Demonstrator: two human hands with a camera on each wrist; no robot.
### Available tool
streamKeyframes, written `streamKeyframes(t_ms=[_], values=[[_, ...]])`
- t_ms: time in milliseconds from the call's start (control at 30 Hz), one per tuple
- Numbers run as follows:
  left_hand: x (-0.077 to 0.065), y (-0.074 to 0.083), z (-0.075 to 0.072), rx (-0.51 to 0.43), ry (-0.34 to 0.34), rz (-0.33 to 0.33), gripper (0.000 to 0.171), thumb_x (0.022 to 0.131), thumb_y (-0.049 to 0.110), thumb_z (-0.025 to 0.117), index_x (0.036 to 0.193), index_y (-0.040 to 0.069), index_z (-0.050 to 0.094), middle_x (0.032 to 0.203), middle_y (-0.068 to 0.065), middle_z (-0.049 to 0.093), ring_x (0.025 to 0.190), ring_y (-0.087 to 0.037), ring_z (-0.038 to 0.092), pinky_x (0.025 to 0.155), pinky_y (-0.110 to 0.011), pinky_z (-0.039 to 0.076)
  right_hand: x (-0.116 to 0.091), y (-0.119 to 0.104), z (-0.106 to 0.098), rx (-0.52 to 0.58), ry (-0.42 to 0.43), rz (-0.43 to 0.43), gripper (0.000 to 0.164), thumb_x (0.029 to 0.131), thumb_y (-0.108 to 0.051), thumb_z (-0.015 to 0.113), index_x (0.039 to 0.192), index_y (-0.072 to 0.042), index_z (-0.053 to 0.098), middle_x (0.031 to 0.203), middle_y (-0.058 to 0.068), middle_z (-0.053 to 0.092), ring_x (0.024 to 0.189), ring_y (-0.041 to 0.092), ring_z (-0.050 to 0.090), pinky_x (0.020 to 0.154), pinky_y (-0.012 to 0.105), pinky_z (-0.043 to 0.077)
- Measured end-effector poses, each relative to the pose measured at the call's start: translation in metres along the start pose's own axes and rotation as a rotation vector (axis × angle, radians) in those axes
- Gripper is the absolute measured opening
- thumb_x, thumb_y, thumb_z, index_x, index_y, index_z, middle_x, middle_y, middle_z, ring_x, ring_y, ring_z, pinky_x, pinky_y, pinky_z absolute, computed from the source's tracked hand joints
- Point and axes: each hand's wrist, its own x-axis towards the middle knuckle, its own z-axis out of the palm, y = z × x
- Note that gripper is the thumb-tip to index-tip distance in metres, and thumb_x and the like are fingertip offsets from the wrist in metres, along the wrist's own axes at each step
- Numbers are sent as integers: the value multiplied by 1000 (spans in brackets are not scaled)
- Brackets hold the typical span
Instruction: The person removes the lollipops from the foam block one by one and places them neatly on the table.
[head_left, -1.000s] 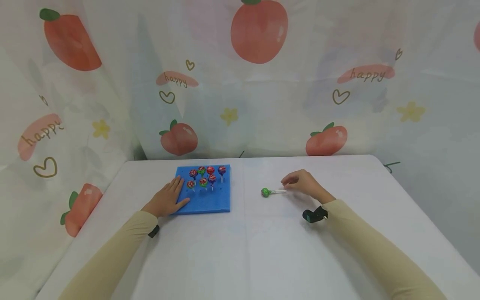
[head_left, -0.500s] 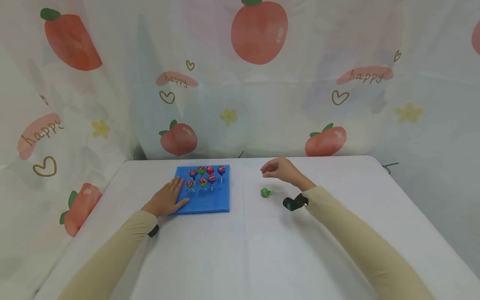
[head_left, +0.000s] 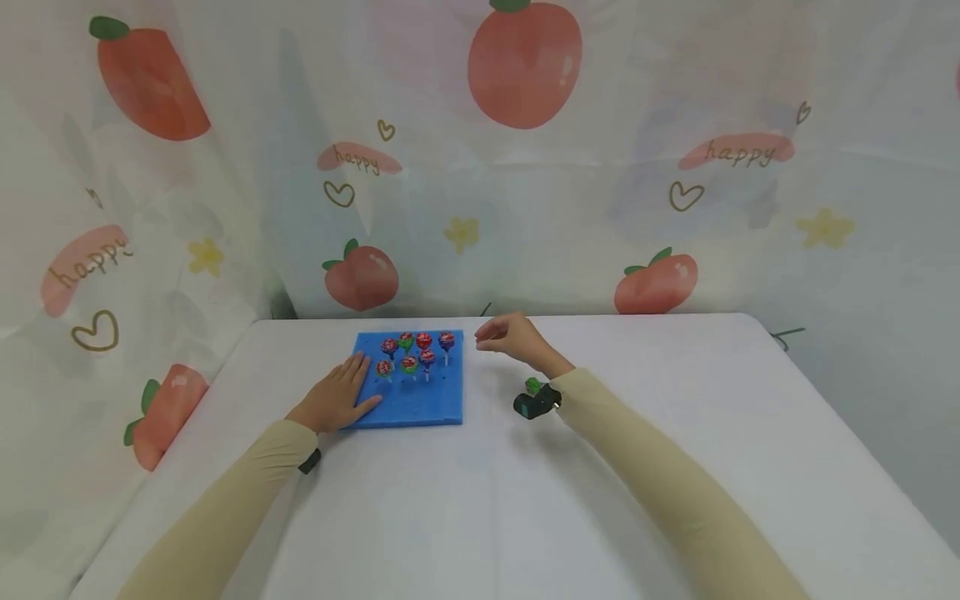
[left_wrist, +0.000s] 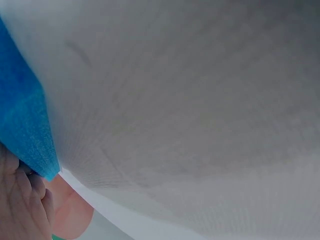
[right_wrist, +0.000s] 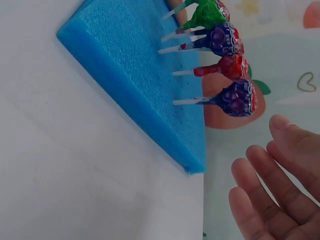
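Observation:
A blue foam board (head_left: 420, 408) lies on the table with several wrapped lollipops (head_left: 427, 358) standing in it by their sticks. My left hand (head_left: 333, 398) rests flat on the board's left edge, fingers straight. Just beyond the board's far right corner hovers my right hand (head_left: 513, 342), fingers loosely bent and holding nothing. In the right wrist view, its fingertips are a short way from a purple-wrapped lollipop (right_wrist: 236, 99), the nearest one. A green lollipop (head_left: 533, 385) lies on the table under the right wrist, its stick hidden by the wrist camera and sleeve.
A white cloth covers the table (head_left: 450, 517). Behind it hangs a curtain (head_left: 555, 183) printed with peaches, hearts and "happy". Small holes show in the board's surface between the sticks. A black camera (head_left: 537, 403) is strapped to the right wrist.
My right hand has moved left, from beside the green lollipop's stick to near the board's far right corner, passing over that lollipop. The left hand and the board stay put.

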Motion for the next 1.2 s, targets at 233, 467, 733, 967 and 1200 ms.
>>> streamKeyframes(t_ms=[233, 467, 733, 967, 1200], values=[[2, 0, 1, 4, -14, -3, 79, 95, 48, 43, 146, -8, 20, 154, -27, 18, 144, -40, 17, 116, -51, 20, 12, 2, 21, 23, 25, 21, 26, 85, -13, 69, 107, 0, 68, 105, 16, 70, 96, 26, 65, 84, 34, 55], [3, 2, 1, 3, -22, -3, 78, 96, 48, 43, 146, -8, 20, 154, -27, 18, 144, -40, 17, 116, -51, 20, 21, 8, 36, 62, 30, 39, 25, 85, -13, 69, 106, 0, 68, 104, 16, 70, 93, 24, 66, 79, 31, 56], [3, 2, 2, 8, -9, 2, 80, 95, 49, 43, 146, -8, 20, 154, -26, 18, 144, -39, 18, 116, -50, 21, 26, 9, 46, 51, 28, 70, 25, 85, -15, 70, 105, 0, 69, 102, 15, 70, 89, 22, 65, 78, 29, 56], [4, 0, 4, 22, -12, -4, 80, 95, 50, 43, 146, -7, 19, 154, -26, 18, 144, -39, 17, 117, -50, 21, 32, 10, 58, 62, 40, 85, 29, 84, -15, 70, 108, 1, 68, 106, 16, 70, 95, 23, 65, 81, 31, 56], [3, -2, 2, 17, -16, -19, 80, 95, 50, 42, 147, -6, 18, 155, -25, 17, 144, -39, 17, 117, -50, 20, 38, 7, 67, 71, 35, 90, 36, 84, -14, 71, 116, 2, 65, 110, 17, 69, 103, 26, 65, 88, 34, 54]])
